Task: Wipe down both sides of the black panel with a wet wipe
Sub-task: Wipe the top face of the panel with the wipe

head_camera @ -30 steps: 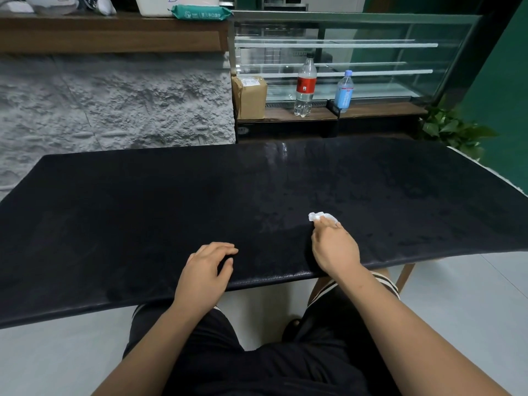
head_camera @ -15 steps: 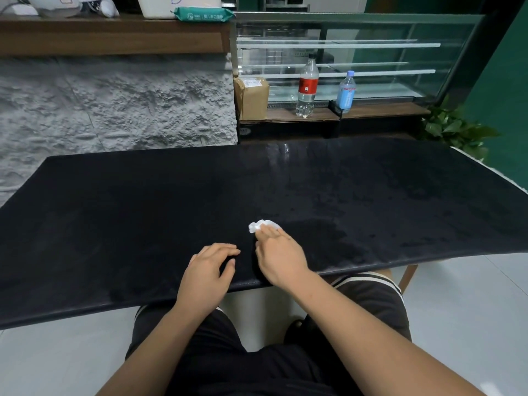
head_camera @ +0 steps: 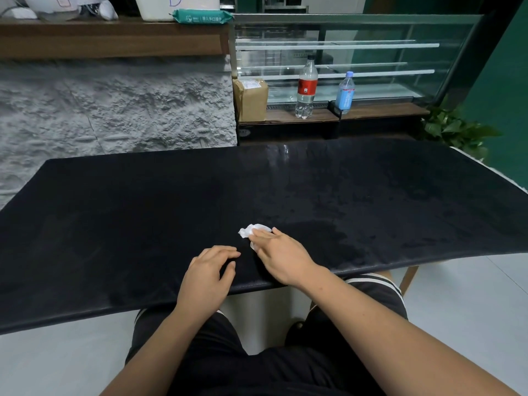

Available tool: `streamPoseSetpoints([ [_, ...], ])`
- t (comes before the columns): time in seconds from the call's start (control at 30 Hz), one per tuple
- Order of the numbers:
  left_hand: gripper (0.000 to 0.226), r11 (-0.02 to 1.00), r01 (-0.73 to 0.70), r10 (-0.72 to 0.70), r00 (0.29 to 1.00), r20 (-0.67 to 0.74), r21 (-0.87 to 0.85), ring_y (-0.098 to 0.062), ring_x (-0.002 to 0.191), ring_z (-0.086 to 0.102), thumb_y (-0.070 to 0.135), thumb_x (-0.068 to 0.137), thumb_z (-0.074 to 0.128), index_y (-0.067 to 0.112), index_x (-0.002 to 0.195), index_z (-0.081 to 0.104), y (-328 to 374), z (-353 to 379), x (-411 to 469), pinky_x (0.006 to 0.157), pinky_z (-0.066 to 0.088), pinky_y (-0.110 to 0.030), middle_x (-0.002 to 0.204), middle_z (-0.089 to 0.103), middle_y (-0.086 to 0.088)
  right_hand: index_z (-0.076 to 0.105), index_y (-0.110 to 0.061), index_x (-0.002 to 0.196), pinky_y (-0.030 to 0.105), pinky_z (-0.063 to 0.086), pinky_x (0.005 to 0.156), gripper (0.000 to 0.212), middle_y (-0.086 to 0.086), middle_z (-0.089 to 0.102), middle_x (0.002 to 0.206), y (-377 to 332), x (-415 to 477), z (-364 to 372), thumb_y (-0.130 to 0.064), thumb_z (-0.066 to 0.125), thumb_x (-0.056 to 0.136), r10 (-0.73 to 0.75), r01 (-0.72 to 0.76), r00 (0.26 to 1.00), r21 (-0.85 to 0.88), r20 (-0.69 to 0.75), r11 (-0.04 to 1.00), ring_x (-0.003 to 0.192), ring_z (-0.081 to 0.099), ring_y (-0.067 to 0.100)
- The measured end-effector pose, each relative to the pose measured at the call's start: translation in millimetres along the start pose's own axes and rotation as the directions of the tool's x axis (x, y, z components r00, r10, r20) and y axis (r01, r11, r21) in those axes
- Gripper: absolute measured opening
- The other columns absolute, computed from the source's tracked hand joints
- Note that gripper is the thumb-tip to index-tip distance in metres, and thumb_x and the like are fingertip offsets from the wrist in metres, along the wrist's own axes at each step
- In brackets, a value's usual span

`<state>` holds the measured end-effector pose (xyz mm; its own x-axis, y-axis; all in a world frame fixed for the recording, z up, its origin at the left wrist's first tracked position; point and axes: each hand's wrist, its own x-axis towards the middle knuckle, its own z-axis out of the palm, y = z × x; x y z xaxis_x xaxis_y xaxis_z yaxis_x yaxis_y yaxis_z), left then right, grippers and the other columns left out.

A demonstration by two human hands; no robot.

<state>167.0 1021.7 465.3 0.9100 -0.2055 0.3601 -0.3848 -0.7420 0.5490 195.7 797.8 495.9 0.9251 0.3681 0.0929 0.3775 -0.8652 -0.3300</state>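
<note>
Nearest: noted a seated lap in black shorts [head_camera: 257,367] under the near edge of the black panel [head_camera: 114,224], above pale floor tiles [head_camera: 471,310].

Found the panel lying flat and wide across the view, near edge overhanging the lap. Could not see its support, apart from a wooden leg [head_camera: 408,281] at the right.

Found the left hand [head_camera: 210,277] resting on the panel close to the near edge, fingers loosely curved, holding nothing; judged to be steadying the panel.

Found the right hand [head_camera: 281,257] just beside it, fingers laid fairly straight and pressing the wet wipe [head_camera: 251,230] onto the surface. Saw crumpled white showing beyond the fingertips.

Recorded a darker damp patch [head_camera: 328,241] right of that hand and a faint sheen over the right half. Saw the left half matte.

Judged step in hand: wiping the upper face, right portion apparently covered, left portion outstanding, underside not yet done.

Next move calls for carrying the wipe leftward under even, flat pressure. Requires shifting the left hand, which sits in that path. Will later need both hands to turn so large a panel.

Beyond the far edge: noted a rough stone wall [head_camera: 114,104], a cardboard box [head_camera: 251,98], a red-labelled bottle [head_camera: 306,88], a blue bottle [head_camera: 345,92], a glass display case [head_camera: 371,52] and a plant [head_camera: 454,130].

Farthest: logged a green wipes pack [head_camera: 203,17] on a wooden shelf [head_camera: 114,38].
</note>
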Motion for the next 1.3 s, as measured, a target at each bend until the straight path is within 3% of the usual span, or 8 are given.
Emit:
streamPoseSetpoints([
  [0.2, 0.026, 1.000, 0.010, -0.010, 1.000, 0.007, 0.008, 0.008, 0.120, 0.052, 0.026, 0.101, 0.063, 0.039, 0.122, 0.071, 2, -2, 0, 0.104, 0.043, -0.028, 0.127, 0.062, 0.031, 0.043, -0.038, 0.153, 0.026, 0.012, 0.128, 0.046, -0.022, 0.049, 0.151, 34, -8, -18, -0.021, 0.033, 0.112, 0.078, -0.078, 0.996, 0.012, -0.031, 0.997, 0.148, 0.032, -0.003],
  [0.33, 0.026, 1.000, 0.017, -0.017, 1.000, 0.017, 0.013, 0.008, 0.121, 0.052, 0.027, 0.102, 0.062, 0.039, 0.123, 0.071, 3, -2, 0, 0.105, 0.042, -0.027, 0.128, 0.062, 0.031, 0.039, -0.042, 0.157, 0.024, 0.009, 0.127, 0.049, -0.026, 0.035, 0.164, 61, -16, -31, -0.021, 0.031, 0.113, 0.146, -0.146, 0.988, 0.007, -0.042, 0.989, 0.153, 0.023, -0.003],
  [0.57, 0.026, 1.000, 0.023, -0.024, 0.999, 0.023, 0.019, 0.007, 0.120, 0.052, 0.027, 0.102, 0.062, 0.038, 0.124, 0.072, 4, -4, 0, 0.104, 0.040, -0.026, 0.127, 0.062, 0.030, 0.039, -0.047, 0.157, 0.026, 0.014, 0.125, 0.049, -0.024, 0.028, 0.167, 101, -29, -54, -0.026, 0.030, 0.113, 0.316, -0.317, 0.946, -0.005, -0.074, 0.948, 0.151, 0.034, 0.010],
  [0.7, 0.026, 0.999, 0.027, -0.028, 0.999, 0.023, 0.018, 0.009, 0.121, 0.051, 0.027, 0.102, 0.062, 0.039, 0.124, 0.071, 4, -4, 0, 0.103, 0.038, -0.024, 0.127, 0.061, 0.031, 0.043, -0.046, 0.154, 0.034, 0.026, 0.124, 0.047, -0.023, 0.031, 0.166, 112, -29, -61, -0.028, 0.030, 0.113, 0.379, -0.379, 0.920, 0.016, -0.098, 0.925, 0.149, 0.040, 0.018],
  [0.8, 0.026, 0.999, 0.031, -0.031, 0.999, 0.024, 0.016, 0.009, 0.121, 0.051, 0.027, 0.102, 0.062, 0.039, 0.123, 0.071, 4, -3, -1, 0.103, 0.037, -0.024, 0.127, 0.061, 0.032, 0.044, -0.044, 0.153, 0.038, 0.041, 0.110, 0.046, -0.017, 0.036, 0.165, 108, -23, -59, -0.026, 0.032, 0.112, 0.435, -0.434, 0.892, 0.035, -0.122, 0.900, 0.143, 0.046, 0.022],
  [0.93, 0.026, 0.999, 0.029, -0.029, 0.999, 0.020, 0.014, 0.008, 0.122, 0.051, 0.026, 0.101, 0.063, 0.039, 0.123, 0.071, 3, -2, 0, 0.104, 0.038, -0.026, 0.126, 0.061, 0.032, 0.044, -0.040, 0.154, 0.035, 0.042, 0.096, 0.051, -0.014, 0.039, 0.163, 95, -12, -51, -0.019, 0.033, 0.108, 0.472, -0.476, 0.866, 0.020, -0.163, 0.879, 0.139, 0.051, 0.014],
  [1.07, 0.026, 1.000, 0.029, -0.030, 0.999, 0.026, 0.011, 0.009, 0.122, 0.051, 0.028, 0.102, 0.062, 0.040, 0.123, 0.071, 2, -2, 0, 0.104, 0.038, -0.026, 0.126, 0.061, 0.034, 0.046, -0.039, 0.151, 0.037, 0.044, 0.092, 0.050, -0.017, 0.040, 0.160, 74, 1, -40, -0.021, 0.032, 0.107, 0.437, -0.438, 0.883, 0.038, -0.169, 0.898, 0.132, 0.056, 0.016],
  [1.3, 0.026, 1.000, 0.030, -0.030, 0.999, 0.021, -0.005, 0.008, 0.122, 0.052, 0.027, 0.101, 0.062, 0.040, 0.122, 0.071, 3, -3, 0, 0.103, 0.038, -0.026, 0.126, 0.061, 0.034, 0.045, -0.035, 0.149, 0.029, 0.043, 0.087, 0.045, -0.024, 0.039, 0.155, 26, 27, -17, -0.021, 0.035, 0.108, 0.254, -0.257, 0.959, -0.007, -0.126, 0.966, 0.141, 0.042, 0.001],
])
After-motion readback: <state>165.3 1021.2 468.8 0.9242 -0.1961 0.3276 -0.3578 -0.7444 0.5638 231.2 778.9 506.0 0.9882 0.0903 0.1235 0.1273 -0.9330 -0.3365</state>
